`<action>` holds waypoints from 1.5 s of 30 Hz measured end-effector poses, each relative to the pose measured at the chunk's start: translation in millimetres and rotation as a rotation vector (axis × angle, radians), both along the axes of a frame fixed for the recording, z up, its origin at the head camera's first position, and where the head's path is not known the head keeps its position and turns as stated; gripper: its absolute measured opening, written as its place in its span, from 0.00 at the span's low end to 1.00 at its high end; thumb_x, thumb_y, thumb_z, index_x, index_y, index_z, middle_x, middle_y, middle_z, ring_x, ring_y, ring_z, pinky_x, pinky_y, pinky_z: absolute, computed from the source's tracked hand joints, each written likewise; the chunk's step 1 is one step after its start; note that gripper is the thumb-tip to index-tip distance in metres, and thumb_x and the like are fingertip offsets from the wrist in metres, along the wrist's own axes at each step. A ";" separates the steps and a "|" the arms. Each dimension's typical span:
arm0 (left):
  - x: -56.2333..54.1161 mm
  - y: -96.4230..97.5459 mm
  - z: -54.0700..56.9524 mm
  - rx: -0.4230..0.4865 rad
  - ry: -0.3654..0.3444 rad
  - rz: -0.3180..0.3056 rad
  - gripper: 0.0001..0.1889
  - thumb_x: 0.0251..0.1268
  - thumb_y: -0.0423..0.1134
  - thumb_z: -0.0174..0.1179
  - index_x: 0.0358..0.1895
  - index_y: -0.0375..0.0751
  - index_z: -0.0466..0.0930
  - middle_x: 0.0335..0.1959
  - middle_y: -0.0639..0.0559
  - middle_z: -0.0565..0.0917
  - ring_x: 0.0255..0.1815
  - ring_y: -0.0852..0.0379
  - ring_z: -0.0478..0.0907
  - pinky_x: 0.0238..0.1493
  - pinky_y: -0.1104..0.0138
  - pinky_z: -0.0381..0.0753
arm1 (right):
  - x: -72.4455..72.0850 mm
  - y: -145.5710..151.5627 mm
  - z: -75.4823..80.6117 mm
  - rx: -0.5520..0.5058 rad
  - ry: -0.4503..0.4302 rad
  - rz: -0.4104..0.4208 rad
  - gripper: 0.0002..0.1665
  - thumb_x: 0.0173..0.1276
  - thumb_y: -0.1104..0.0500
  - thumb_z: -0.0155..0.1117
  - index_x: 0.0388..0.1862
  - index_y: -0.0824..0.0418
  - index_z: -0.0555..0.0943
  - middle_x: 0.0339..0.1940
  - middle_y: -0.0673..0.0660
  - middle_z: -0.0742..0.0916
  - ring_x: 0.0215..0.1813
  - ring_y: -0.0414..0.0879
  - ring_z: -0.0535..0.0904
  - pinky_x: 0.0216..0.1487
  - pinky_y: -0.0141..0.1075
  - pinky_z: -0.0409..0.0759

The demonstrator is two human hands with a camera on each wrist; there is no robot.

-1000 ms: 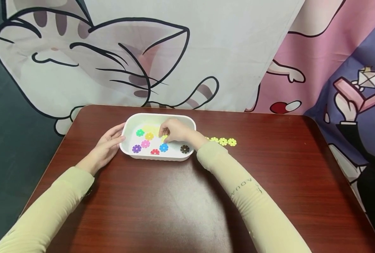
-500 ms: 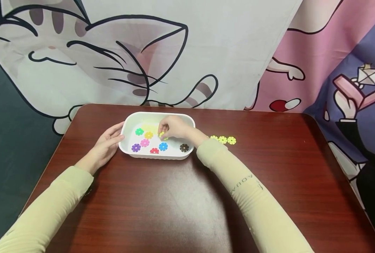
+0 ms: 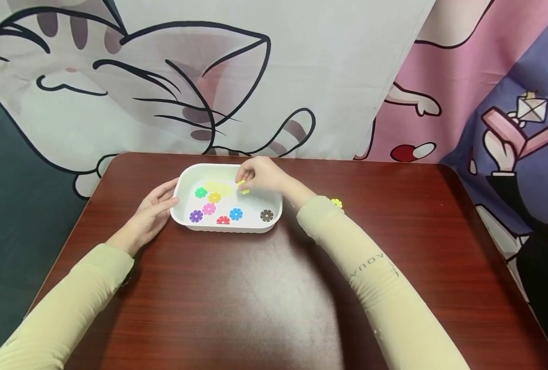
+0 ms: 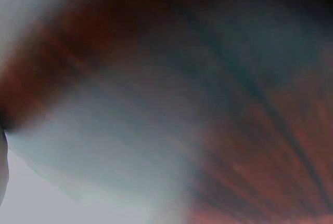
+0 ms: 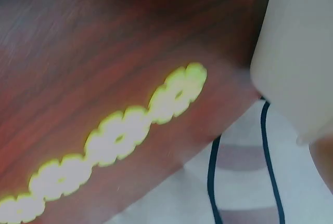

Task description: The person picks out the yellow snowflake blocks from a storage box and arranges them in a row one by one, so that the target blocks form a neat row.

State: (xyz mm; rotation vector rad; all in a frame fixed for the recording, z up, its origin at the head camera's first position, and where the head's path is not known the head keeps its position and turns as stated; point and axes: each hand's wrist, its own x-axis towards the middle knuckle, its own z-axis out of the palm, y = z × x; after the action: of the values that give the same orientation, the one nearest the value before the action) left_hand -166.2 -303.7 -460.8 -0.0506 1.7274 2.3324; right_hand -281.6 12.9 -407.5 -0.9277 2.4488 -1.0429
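Observation:
A white plastic tray stands near the table's far edge, with single flower-shaped plastic discs in several colours inside, among them a blue disc, a purple disc and a green disc. My left hand holds the tray's left end, its thumb at the rim. Over the tray's far right part, my right hand pinches a yellow flower-shaped disc between thumb and fingers. The left wrist view is too blurred to show the left fingers.
A row of yellow discs lies on the table right of the tray; in the head view my right sleeve hides most of it. The brown table ends at a cat-printed cloth behind it.
My right hand has risen toward the tray's far right rim with the yellow disc. Its forearm now covers more of the yellow row. The left hand stays at the tray.

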 end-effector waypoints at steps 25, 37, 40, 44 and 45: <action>-0.5 -0.9 -3.4 0.046 0.019 -0.004 0.22 0.80 0.26 0.55 0.70 0.51 0.72 0.64 0.64 0.79 0.63 0.70 0.81 0.62 0.77 0.82 | -6.7 110.3 9.8 -0.123 -0.046 -0.201 0.08 0.64 0.64 0.80 0.41 0.64 0.91 0.35 0.55 0.92 0.37 0.39 0.84 0.42 0.28 0.84; -1.3 -1.5 -0.9 0.058 0.016 -0.001 0.22 0.80 0.26 0.55 0.68 0.53 0.76 0.63 0.63 0.80 0.63 0.70 0.80 0.62 0.77 0.82 | 1.4 161.3 -0.9 -0.061 -0.022 -0.267 0.08 0.65 0.63 0.80 0.41 0.64 0.91 0.31 0.52 0.91 0.33 0.37 0.82 0.37 0.27 0.79; -1.3 -0.6 -0.7 0.060 0.013 -0.006 0.22 0.80 0.27 0.55 0.69 0.52 0.74 0.64 0.63 0.79 0.63 0.70 0.80 0.62 0.77 0.82 | 5.4 173.9 -4.6 -0.040 -0.020 -0.271 0.08 0.65 0.62 0.80 0.41 0.64 0.91 0.31 0.52 0.91 0.33 0.36 0.82 0.37 0.27 0.79; -1.4 0.4 -1.8 0.050 0.009 -0.007 0.22 0.80 0.27 0.55 0.68 0.53 0.75 0.64 0.63 0.78 0.63 0.70 0.80 0.62 0.77 0.82 | 10.4 189.8 -10.5 -0.033 -0.024 -0.288 0.10 0.64 0.62 0.81 0.42 0.64 0.91 0.31 0.52 0.91 0.32 0.34 0.82 0.36 0.26 0.80; -1.3 0.2 -2.2 0.048 0.009 -0.008 0.22 0.80 0.27 0.55 0.68 0.54 0.75 0.64 0.63 0.79 0.63 0.70 0.80 0.62 0.77 0.82 | 11.7 193.4 -11.4 -0.035 -0.026 -0.293 0.10 0.64 0.62 0.81 0.42 0.65 0.91 0.31 0.53 0.91 0.31 0.34 0.82 0.36 0.26 0.80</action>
State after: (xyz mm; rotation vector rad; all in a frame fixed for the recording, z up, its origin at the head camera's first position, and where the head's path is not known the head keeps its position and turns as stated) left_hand -167.5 -303.6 -463.0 -0.0254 1.6715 2.3713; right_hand -269.9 206.2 -418.9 -0.5702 2.6055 -1.1856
